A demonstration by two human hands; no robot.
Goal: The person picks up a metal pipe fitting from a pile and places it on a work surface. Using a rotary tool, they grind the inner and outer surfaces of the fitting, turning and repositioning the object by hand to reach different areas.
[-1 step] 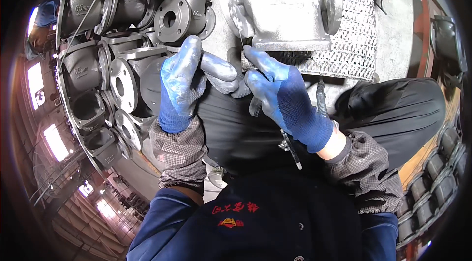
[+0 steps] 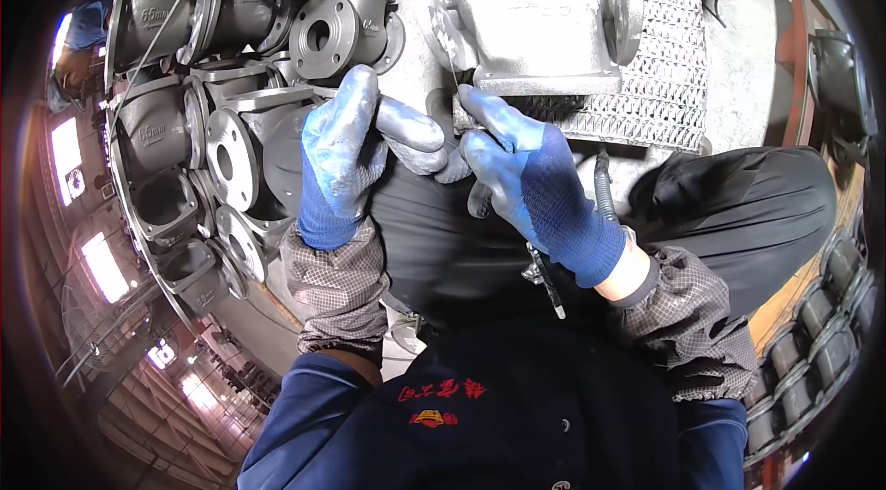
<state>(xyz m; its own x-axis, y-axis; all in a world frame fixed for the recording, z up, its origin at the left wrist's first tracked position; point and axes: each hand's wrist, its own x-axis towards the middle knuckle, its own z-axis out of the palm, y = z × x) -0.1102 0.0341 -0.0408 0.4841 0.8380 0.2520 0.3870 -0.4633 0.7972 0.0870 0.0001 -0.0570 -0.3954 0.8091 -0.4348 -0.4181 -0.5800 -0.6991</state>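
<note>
Comparing this view with the one paired beside it, we find nothing displaced: work on the grey valve casting (image 2: 544, 5) continues where it sits on the wire mesh (image 2: 660, 75). Our right hand (image 2: 544, 185) is clenched round a slim air tool (image 2: 544, 273), tip probably at the casting's flange. Our left hand (image 2: 346, 158) lies half-curled, fingertips meeting the right, gripping nothing we can discern. Stacked castings (image 2: 231, 93) stand left.

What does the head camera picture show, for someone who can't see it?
Two hands in blue gloves, the left hand and the right hand, meet in front of a big grey cast-metal valve body resting on a metal mesh table. Many similar grey flanged castings are piled to the left.
</note>
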